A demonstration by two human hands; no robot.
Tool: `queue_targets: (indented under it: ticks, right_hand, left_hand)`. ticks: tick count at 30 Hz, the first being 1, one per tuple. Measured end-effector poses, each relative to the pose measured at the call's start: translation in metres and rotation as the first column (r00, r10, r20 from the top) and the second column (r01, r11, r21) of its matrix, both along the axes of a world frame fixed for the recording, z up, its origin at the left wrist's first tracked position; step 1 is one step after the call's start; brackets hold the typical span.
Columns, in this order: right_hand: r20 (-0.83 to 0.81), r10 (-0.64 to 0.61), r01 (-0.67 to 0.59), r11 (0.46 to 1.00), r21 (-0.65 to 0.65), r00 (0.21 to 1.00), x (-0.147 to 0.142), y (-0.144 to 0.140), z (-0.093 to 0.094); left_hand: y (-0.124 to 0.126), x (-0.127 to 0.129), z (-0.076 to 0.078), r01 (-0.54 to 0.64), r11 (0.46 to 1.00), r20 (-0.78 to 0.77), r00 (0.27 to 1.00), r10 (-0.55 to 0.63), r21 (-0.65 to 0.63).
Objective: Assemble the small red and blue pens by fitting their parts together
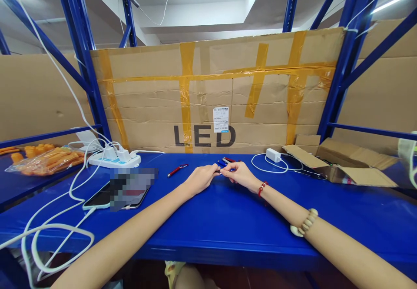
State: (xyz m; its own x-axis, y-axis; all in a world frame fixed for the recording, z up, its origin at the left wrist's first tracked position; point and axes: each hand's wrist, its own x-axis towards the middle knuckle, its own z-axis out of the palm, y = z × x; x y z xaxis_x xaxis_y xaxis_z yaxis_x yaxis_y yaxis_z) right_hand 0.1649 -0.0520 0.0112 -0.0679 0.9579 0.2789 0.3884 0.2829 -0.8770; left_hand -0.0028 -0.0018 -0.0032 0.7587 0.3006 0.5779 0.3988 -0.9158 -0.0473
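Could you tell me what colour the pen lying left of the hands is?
Red pen, clearest in the head view.

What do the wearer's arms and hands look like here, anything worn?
Both arms are bare, no sleeves or gloves. The right hand has a red bead bracelet at the wrist and a pale chunky bead bracelet further up the forearm. The left hand wears nothing visible.

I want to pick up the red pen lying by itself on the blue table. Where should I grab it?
Grab the red pen around its middle, coming straight down from above. It lies flat and slanted on the blue table, with bare space on both sides, left of the left hand. Put your fingers across the thin barrel, not on the ends.
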Motion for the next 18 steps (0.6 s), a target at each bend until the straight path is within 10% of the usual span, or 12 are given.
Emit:
queue_targets:
  ticks: [18]
  right_hand:
    - [-0.259,0.091,-0.146,0.969,-0.201,0.962,0.0003,0.0087,-0.0032]
  left_hand:
    - [-0.0036,0.0025,0.0045,-0.016,0.998,0.058,0.998,0.02,-0.056]
